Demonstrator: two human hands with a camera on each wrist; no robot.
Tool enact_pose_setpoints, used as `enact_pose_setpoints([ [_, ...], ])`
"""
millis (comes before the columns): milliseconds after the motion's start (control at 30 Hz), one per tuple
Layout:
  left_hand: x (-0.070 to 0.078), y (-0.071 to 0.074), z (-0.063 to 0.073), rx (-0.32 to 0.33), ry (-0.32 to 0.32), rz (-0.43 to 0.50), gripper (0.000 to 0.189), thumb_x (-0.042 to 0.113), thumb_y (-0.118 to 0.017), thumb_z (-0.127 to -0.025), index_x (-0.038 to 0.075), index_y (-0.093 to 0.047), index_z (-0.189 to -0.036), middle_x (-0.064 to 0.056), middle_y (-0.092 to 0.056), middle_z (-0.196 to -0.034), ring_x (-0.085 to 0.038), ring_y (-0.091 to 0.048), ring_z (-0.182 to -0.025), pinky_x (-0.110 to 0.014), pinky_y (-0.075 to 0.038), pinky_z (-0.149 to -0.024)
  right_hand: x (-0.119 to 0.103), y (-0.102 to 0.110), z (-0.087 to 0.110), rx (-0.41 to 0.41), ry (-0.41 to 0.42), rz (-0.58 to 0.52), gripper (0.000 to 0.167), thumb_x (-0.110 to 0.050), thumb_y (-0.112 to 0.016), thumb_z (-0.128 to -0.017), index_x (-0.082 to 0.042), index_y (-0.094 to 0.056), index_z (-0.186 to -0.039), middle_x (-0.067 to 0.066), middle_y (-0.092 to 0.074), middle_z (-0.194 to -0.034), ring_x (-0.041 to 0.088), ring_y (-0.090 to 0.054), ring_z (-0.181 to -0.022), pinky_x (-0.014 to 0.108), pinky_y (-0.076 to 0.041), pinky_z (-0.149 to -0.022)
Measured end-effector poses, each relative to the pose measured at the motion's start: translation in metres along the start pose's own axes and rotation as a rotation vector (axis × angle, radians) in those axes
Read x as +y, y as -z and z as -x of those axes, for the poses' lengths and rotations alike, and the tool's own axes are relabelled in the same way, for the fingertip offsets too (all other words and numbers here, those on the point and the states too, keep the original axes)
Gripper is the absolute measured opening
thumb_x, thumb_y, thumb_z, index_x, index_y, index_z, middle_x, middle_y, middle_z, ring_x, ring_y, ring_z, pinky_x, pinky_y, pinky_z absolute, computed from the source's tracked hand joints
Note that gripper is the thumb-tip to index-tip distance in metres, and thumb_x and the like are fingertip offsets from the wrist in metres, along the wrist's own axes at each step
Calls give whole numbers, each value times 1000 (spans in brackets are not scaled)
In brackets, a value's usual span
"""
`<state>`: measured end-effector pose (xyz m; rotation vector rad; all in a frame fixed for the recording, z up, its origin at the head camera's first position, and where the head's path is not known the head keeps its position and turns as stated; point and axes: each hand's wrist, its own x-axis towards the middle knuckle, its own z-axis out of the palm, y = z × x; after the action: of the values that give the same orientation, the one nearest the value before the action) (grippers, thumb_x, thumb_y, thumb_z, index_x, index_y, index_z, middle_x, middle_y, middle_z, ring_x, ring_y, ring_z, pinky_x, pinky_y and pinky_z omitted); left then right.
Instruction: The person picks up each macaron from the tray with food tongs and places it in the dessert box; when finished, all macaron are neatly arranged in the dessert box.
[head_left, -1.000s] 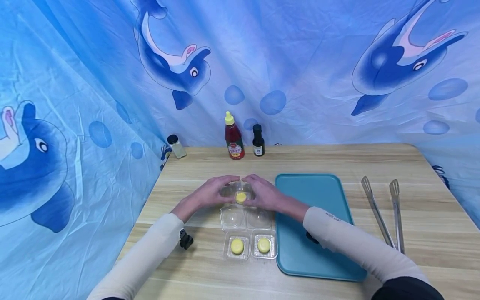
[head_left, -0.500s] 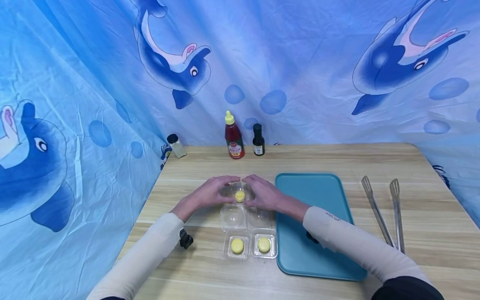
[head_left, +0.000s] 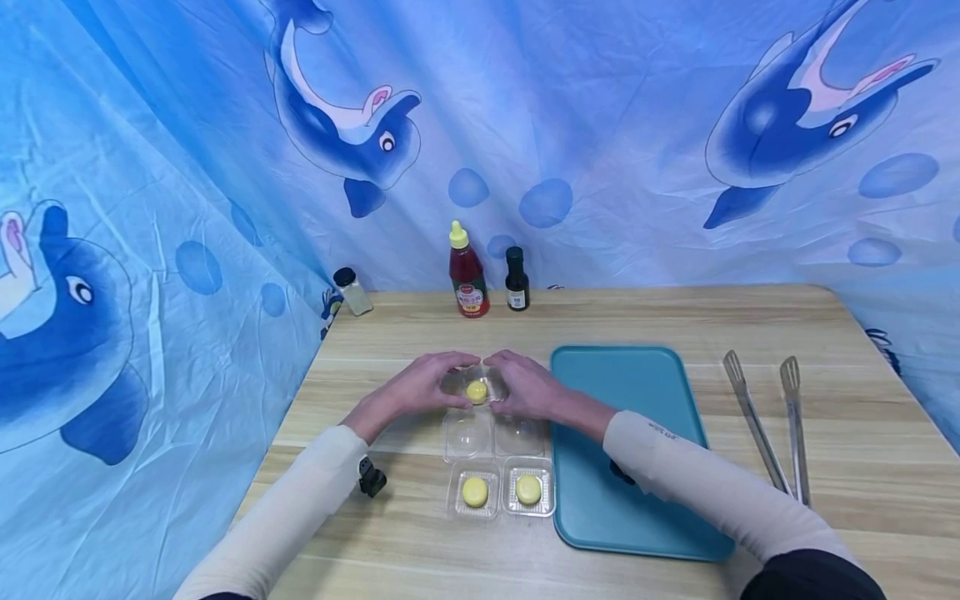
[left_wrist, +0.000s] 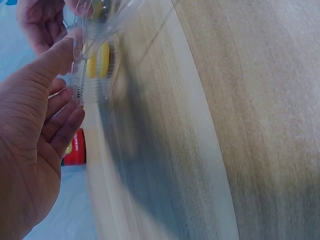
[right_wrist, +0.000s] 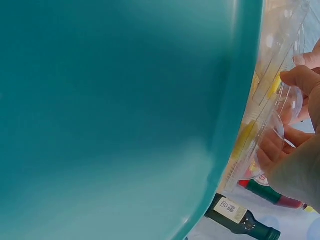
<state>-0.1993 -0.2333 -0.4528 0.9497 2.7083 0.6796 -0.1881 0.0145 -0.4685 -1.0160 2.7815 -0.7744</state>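
Left hand: The left hand reaches in from the near left, thumb nearer the body and fingers arched to the far side, grasping the edge of a clear plastic box.
Right hand: The right hand mirrors it, thumb and fingers curved about the box's opposite side; the fingertips of the two hands nearly meet at the far edge.
Forearms: Both slope inward in pale sleeves; the right one crosses above a teal tray.
Held box: Between the hands, at the worktop's middle; one yellow macaron shows inside.
Front box: Just nearer the body, two domed lid sections lie before two compartments, each with a macaron.
Hard to make out: Transparent walls overlap, so whether held and front boxes are joined cannot be told; in the right wrist view the right hand is cut off by the frame's edge.
Worktop: Pale wood-grain worktop, with two metal tongs-like utensils right of the tray.
Rear edge: A black-capped jar, tilted in view, a red sauce bottle and a small dark bottle.
Room: A blue curtain printed with dolphins hangs behind and to the left.
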Motion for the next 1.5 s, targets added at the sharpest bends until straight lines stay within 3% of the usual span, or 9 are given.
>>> enact_pose_setpoints([
  [300,-2,1,2,7,-10,-11,81,34,-93,-84,13,-56,-153,-7,-60,-152,-27,-60,-135,-47,-48,-116,2,5,-5,-29,43,-39,78,-20,-93,-83,-1,-56,-148,15,-59,-148,30,-59,-134,42,-50,-114],
  [567,-3,0,4,10,-11,-51,81,34,-93,-83,14,-56,-153,-7,-61,-151,-26,-58,-137,-46,-46,-117,1,9,-7,-83,0,-68,77,-19,-92,-84,-6,-56,-150,11,-59,-149,28,-57,-136,42,-49,-114],
  [867,-1,0,-1,17,-41,-104,81,34,-91,-86,12,-54,-154,-8,-60,-152,-27,-61,-134,-46,-48,-115,3,10,-7,-47,-10,-77,76,-16,-93,-80,-5,-58,-147,12,-61,-145,28,-61,-130,42,-52,-111],
  [1167,1,3,-3,7,-17,-87,82,38,-89,-88,15,-51,-157,-7,-57,-155,-26,-62,-131,-44,-51,-112,4,13,-9,-59,-26,-51,80,-18,-92,-82,-4,-54,-151,12,-57,-150,28,-59,-133,41,-50,-113],
  [1500,-2,0,-4,12,-19,-117,81,36,-90,-86,11,-54,-154,-9,-59,-153,-27,-56,-140,-46,-43,-120,4,16,-12,-105,-27,-84,74,-15,-90,-84,-4,-56,-149,13,-60,-148,28,-60,-130,42,-52,-110],
])
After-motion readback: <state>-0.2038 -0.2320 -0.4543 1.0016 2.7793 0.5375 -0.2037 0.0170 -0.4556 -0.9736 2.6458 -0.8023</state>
